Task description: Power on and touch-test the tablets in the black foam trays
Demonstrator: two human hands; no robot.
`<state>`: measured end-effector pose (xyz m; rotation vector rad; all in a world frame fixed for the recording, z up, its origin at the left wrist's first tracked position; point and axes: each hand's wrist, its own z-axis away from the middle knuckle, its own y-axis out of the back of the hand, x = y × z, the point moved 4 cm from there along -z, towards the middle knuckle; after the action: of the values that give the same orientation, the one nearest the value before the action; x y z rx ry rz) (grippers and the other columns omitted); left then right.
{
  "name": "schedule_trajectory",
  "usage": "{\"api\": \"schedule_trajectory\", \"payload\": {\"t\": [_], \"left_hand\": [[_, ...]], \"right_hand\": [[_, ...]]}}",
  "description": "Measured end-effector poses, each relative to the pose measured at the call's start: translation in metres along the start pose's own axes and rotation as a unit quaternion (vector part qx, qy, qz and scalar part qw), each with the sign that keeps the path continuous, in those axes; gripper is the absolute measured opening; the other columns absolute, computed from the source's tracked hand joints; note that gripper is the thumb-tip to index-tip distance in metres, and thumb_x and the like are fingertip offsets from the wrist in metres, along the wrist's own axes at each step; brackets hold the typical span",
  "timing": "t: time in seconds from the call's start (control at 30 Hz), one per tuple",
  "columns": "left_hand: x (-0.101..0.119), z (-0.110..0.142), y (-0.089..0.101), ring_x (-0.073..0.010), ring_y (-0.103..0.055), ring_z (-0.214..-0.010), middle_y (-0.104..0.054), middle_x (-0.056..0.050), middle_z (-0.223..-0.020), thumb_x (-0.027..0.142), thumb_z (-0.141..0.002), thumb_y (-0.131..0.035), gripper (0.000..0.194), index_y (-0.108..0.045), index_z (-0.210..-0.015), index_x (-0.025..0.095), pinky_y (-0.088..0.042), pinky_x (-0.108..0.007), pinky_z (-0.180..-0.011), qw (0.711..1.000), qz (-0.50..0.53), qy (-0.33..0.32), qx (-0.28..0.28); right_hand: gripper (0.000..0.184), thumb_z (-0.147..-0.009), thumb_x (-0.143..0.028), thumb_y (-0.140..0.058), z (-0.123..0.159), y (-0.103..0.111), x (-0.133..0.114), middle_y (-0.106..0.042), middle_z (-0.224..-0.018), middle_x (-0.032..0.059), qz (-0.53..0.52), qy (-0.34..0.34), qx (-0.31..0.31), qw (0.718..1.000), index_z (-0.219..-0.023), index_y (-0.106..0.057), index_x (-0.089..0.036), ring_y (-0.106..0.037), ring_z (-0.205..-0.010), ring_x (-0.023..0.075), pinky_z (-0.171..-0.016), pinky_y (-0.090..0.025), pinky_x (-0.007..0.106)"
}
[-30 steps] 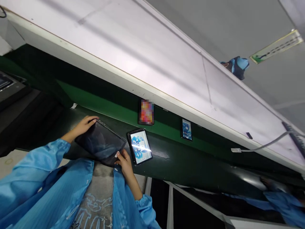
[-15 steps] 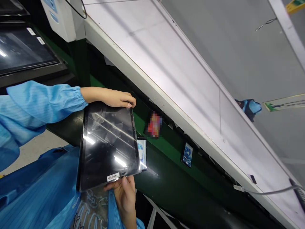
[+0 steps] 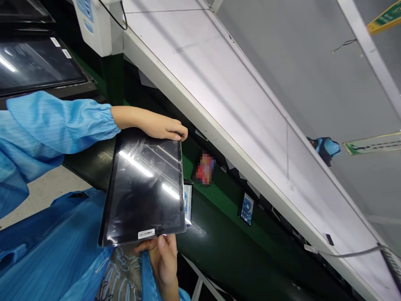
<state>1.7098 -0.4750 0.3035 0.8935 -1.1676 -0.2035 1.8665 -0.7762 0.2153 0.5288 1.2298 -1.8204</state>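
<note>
Left hand (image 3: pixel 163 126) is curling bent fingers over, right hand (image 3: pixel 164 257) pinching, tablet (image 3: pixel 145 188) (underside grip unclear); it's facing up, long axis running away.

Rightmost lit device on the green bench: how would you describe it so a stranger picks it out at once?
Find the long white shelf, then the green bench below it. There, well right of the held dark tablet, is the small device, showing a blue swirl. Nothing covers it, unlike the lit tablet, and it is not red like the pixelated screen.
</note>
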Motion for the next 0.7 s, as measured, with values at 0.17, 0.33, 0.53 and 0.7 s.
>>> {"api": "schedule_trajectory", "payload": {"t": [0.17, 0.33, 0.53, 0.7], "left_hand": [[0.001, -0.001, 0.001, -0.0228, -0.051, -0.116, -0.058, -0.007, -0.128, 0.049, -0.096, -0.036, 0.044, -0.056, -0.126, 0.024, -0.036, -0.033, -0.102, 1.0, 0.001, 0.018, -0.014], [0.011, -0.001, 0.003, -0.0224, -0.056, -0.106, -0.062, -0.007, -0.118, 0.046, -0.094, -0.041, 0.04, -0.061, -0.121, 0.024, -0.039, -0.031, -0.096, 1.0, 0.014, -0.002, -0.005], [0.015, -0.001, 0.005, -0.0221, -0.058, -0.098, -0.066, -0.005, -0.111, 0.048, -0.093, -0.044, 0.036, -0.063, -0.115, 0.027, -0.042, -0.029, -0.084, 1.0, 0.018, 0.007, 0.001], [0.015, 0.0, 0.005, -0.0206, -0.058, -0.086, -0.067, -0.004, -0.102, 0.047, -0.093, -0.046, 0.033, -0.063, -0.113, 0.027, -0.041, -0.03, -0.077, 1.0, 0.024, 0.005, 0.007]], "right_hand": [[0.054, -0.08, -0.047, -0.076, 0.002, 0.004, 0.002, -0.072, -0.089, 0.0043, 0.01, -0.019, 0.009, 1.0, -0.126, -0.057, -0.025, -0.07, -0.067, 0.0186, -0.06, -0.06, 0.032], [0.06, -0.079, -0.048, -0.077, 0.005, 0.011, 0.007, -0.073, -0.088, 0.0046, 0.018, -0.038, 0.015, 0.999, -0.129, -0.055, -0.025, -0.07, -0.064, 0.0195, -0.06, -0.059, 0.034], [0.06, -0.076, -0.049, -0.078, 0.008, 0.013, 0.01, -0.073, -0.087, 0.0048, 0.015, -0.044, 0.032, 0.998, -0.127, -0.057, -0.025, -0.069, -0.061, 0.0199, -0.058, -0.058, 0.034], [0.055, -0.076, -0.051, -0.078, 0.008, 0.014, 0.013, -0.072, -0.085, 0.0056, 0.02, -0.046, 0.038, 0.998, -0.119, -0.061, -0.022, -0.069, -0.061, 0.0207, -0.057, -0.059, 0.037]]}}
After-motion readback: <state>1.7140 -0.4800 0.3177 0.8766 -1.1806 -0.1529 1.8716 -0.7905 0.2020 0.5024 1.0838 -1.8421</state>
